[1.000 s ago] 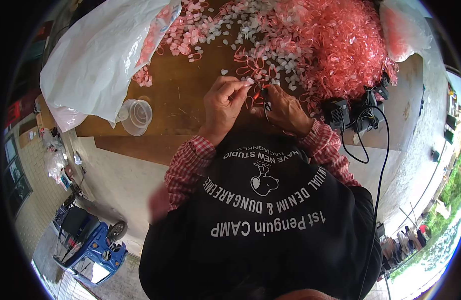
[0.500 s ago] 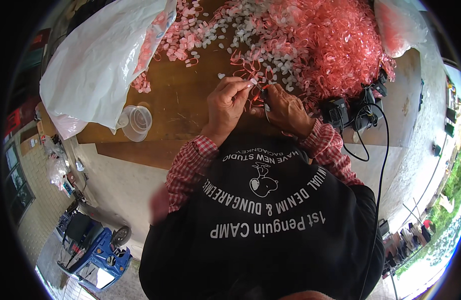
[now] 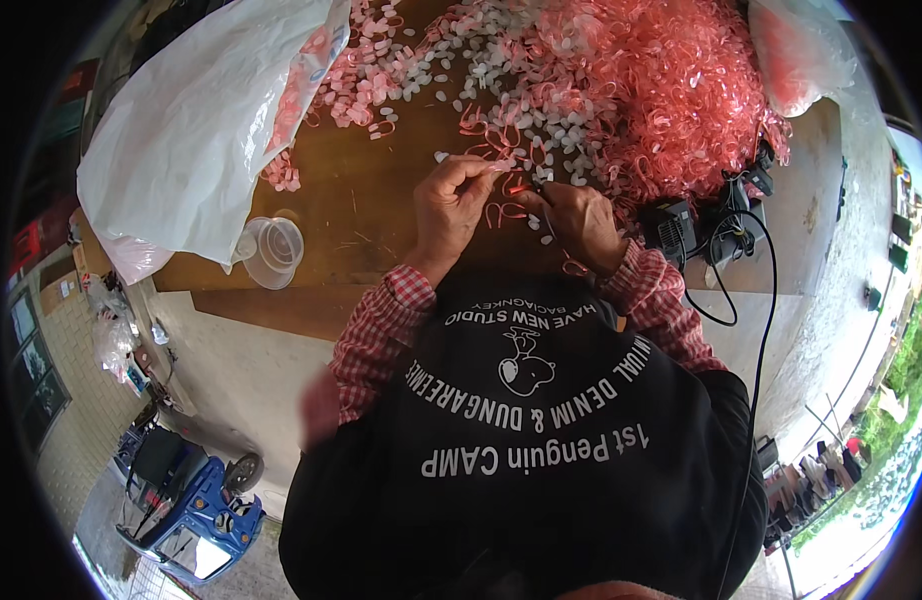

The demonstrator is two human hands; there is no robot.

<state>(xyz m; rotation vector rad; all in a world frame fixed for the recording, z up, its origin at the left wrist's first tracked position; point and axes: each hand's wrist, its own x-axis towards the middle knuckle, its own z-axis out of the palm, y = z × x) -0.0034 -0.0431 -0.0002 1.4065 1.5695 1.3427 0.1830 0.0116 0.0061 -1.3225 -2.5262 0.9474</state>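
Observation:
My left hand (image 3: 447, 215) is closed, thumb and forefinger pinching a small pale pink piece (image 3: 503, 166). Just to its right is my right hand (image 3: 587, 226), its fingers curled round a small dark tool with an orange-red part (image 3: 518, 188); most of the tool is hidden in the grip. Beyond and between the hands lie thin pink U-shaped loops (image 3: 501, 214) and small white oval pieces (image 3: 563, 133). A large heap of shiny pink loops (image 3: 676, 110) covers the far right of the brown tabletop (image 3: 366, 215).
A white plastic bag (image 3: 201, 120) spills pink pieces (image 3: 366, 85) at the far left. Near it stands a clear round tub (image 3: 274, 253). To the right sit black power adapters (image 3: 671, 226) with a cable (image 3: 774, 300) trailing toward me. A clear bag (image 3: 796, 60) is behind the heap.
My right hand has drawn slightly right, away from my left fingertips, and the tool has turned, showing less of itself. My left hand has barely moved, still pinching.

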